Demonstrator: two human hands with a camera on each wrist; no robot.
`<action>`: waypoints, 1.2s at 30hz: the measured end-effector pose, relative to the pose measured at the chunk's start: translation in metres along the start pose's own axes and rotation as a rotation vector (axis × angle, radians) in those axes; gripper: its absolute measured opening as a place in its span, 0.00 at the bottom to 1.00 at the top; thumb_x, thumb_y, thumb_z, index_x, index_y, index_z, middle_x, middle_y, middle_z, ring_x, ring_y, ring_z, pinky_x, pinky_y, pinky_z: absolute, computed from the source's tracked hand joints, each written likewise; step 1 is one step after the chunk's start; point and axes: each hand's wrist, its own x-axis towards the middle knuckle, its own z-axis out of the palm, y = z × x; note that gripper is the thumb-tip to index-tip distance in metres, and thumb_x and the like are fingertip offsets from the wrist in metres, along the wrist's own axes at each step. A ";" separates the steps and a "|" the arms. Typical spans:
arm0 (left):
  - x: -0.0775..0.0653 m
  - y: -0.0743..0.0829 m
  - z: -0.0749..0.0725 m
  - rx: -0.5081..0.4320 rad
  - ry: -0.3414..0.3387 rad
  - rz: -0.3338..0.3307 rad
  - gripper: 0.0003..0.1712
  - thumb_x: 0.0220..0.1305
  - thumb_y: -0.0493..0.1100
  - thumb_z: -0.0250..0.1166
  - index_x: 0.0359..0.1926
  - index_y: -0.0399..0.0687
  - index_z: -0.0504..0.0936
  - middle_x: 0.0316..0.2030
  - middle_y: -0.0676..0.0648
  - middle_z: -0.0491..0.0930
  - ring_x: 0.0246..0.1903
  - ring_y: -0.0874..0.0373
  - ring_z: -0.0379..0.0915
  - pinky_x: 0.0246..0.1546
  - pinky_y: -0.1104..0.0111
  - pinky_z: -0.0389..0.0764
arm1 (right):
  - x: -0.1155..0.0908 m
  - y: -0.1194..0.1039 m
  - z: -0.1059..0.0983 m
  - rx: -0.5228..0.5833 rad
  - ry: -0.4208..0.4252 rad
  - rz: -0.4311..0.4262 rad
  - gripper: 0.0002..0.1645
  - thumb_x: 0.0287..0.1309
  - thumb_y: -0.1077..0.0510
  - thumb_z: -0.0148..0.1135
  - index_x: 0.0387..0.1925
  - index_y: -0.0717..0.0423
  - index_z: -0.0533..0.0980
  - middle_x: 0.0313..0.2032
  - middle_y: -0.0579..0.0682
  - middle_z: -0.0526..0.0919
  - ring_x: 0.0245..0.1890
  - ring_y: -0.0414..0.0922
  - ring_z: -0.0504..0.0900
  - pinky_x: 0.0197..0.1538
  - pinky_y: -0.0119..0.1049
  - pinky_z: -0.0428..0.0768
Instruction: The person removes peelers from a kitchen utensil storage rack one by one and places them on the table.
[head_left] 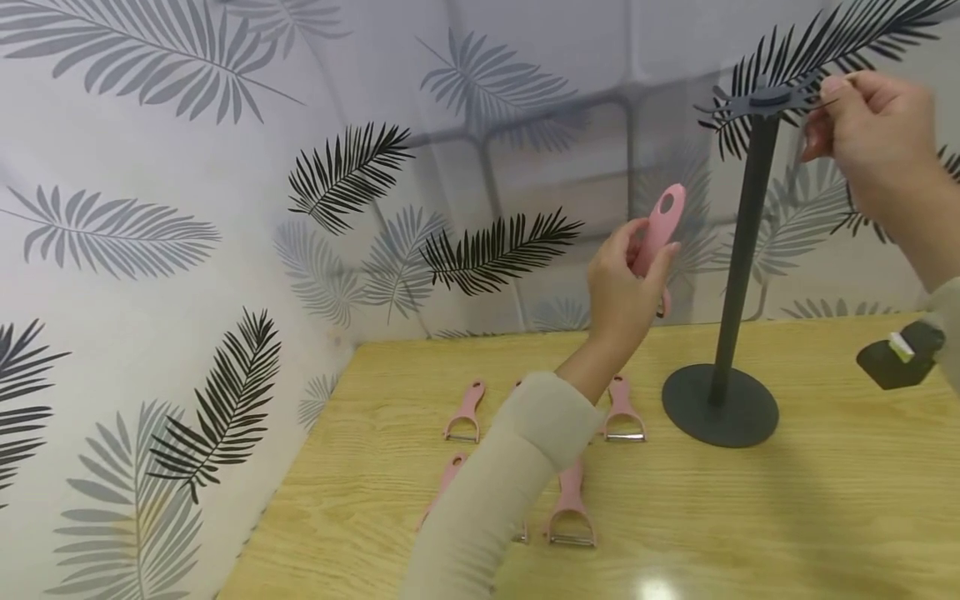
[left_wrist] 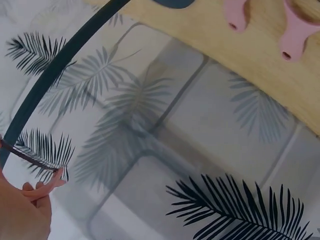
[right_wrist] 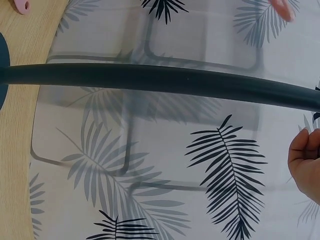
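Note:
My left hand (head_left: 618, 292) grips a pink peeler (head_left: 664, 218) by its handle, with the holed end pointing up, left of the stand's pole. In the left wrist view, the peeler's pink arch and dark blade show beside the fingers. A dark stand has a round base (head_left: 720, 408), an upright pole (head_left: 742, 250) and a top with curved hooks (head_left: 771, 100). My right hand (head_left: 883, 137) pinches one hook at the right side of that top. The right wrist view shows those fingers (right_wrist: 299, 150) curled near the pole's upper end.
Several more pink peelers lie on the wooden table (head_left: 337, 500), among them a back-left peeler (head_left: 469, 404), a back-right peeler (head_left: 622, 407) and a front peeler (head_left: 571, 500). My left sleeve (head_left: 487, 483) partly hides others. A leaf-patterned wall covering (head_left: 360, 275) stands close behind.

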 end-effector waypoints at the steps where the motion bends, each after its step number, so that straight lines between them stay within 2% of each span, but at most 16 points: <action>1: -0.005 -0.002 0.000 0.014 -0.014 -0.018 0.21 0.59 0.41 0.64 0.51 0.36 0.75 0.31 0.41 0.78 0.27 0.60 0.71 0.25 0.87 0.65 | 0.000 0.000 0.000 -0.001 0.000 0.000 0.13 0.67 0.52 0.44 0.29 0.50 0.70 0.25 0.41 0.71 0.22 0.34 0.70 0.27 0.17 0.73; 8: -0.044 -0.021 0.002 0.070 -0.150 -0.194 0.21 0.60 0.44 0.63 0.53 0.41 0.75 0.33 0.44 0.78 0.29 0.65 0.66 0.25 0.85 0.65 | 0.000 -0.003 0.000 -0.034 0.007 0.017 0.12 0.66 0.50 0.44 0.29 0.48 0.70 0.24 0.40 0.71 0.22 0.34 0.70 0.27 0.16 0.73; 12: -0.065 -0.035 0.004 0.084 -0.175 -0.261 0.21 0.59 0.44 0.64 0.53 0.43 0.75 0.33 0.45 0.79 0.28 0.66 0.68 0.24 0.84 0.67 | 0.000 -0.003 0.000 -0.032 0.009 0.012 0.12 0.66 0.50 0.44 0.29 0.48 0.70 0.24 0.40 0.71 0.22 0.33 0.70 0.27 0.16 0.72; 18: -0.092 -0.052 0.005 0.088 -0.199 -0.399 0.22 0.57 0.42 0.66 0.52 0.43 0.76 0.26 0.46 0.77 0.22 0.69 0.63 0.19 0.81 0.67 | 0.001 -0.001 -0.001 -0.030 0.001 -0.009 0.12 0.66 0.51 0.44 0.28 0.48 0.71 0.24 0.40 0.71 0.23 0.34 0.70 0.27 0.15 0.72; 23: -0.111 -0.058 0.005 0.114 -0.277 -0.510 0.25 0.55 0.42 0.68 0.54 0.42 0.74 0.24 0.48 0.79 0.17 0.69 0.65 0.15 0.81 0.66 | 0.002 0.000 -0.001 -0.043 -0.001 -0.019 0.13 0.67 0.51 0.44 0.28 0.47 0.71 0.25 0.40 0.71 0.23 0.34 0.70 0.27 0.15 0.72; 25: -0.118 -0.058 0.007 0.156 -0.319 -0.543 0.27 0.55 0.43 0.68 0.55 0.42 0.74 0.18 0.51 0.76 0.12 0.70 0.62 0.12 0.81 0.63 | 0.001 0.000 -0.001 -0.053 -0.003 -0.024 0.13 0.67 0.52 0.44 0.28 0.47 0.70 0.25 0.40 0.71 0.23 0.34 0.69 0.27 0.15 0.72; 29: -0.134 -0.058 0.009 0.218 -0.406 -0.601 0.28 0.55 0.45 0.68 0.56 0.41 0.72 0.09 0.54 0.63 0.06 0.67 0.53 0.07 0.79 0.55 | 0.001 0.000 -0.001 -0.042 -0.004 -0.030 0.13 0.67 0.52 0.44 0.28 0.48 0.70 0.24 0.41 0.71 0.23 0.34 0.69 0.27 0.16 0.72; 32: -0.145 -0.059 0.011 0.262 -0.458 -0.620 0.28 0.55 0.45 0.68 0.55 0.38 0.72 0.10 0.54 0.61 0.07 0.66 0.53 0.07 0.79 0.56 | 0.000 -0.001 -0.001 -0.028 -0.003 -0.034 0.13 0.67 0.52 0.44 0.27 0.49 0.70 0.24 0.41 0.71 0.22 0.34 0.69 0.27 0.16 0.72; 36: -0.155 -0.062 0.013 0.316 -0.480 -0.626 0.25 0.54 0.44 0.69 0.49 0.37 0.74 0.12 0.54 0.63 0.09 0.66 0.56 0.09 0.79 0.59 | 0.000 -0.002 0.000 -0.052 -0.008 -0.031 0.13 0.67 0.52 0.44 0.27 0.49 0.70 0.23 0.40 0.71 0.21 0.34 0.69 0.26 0.16 0.72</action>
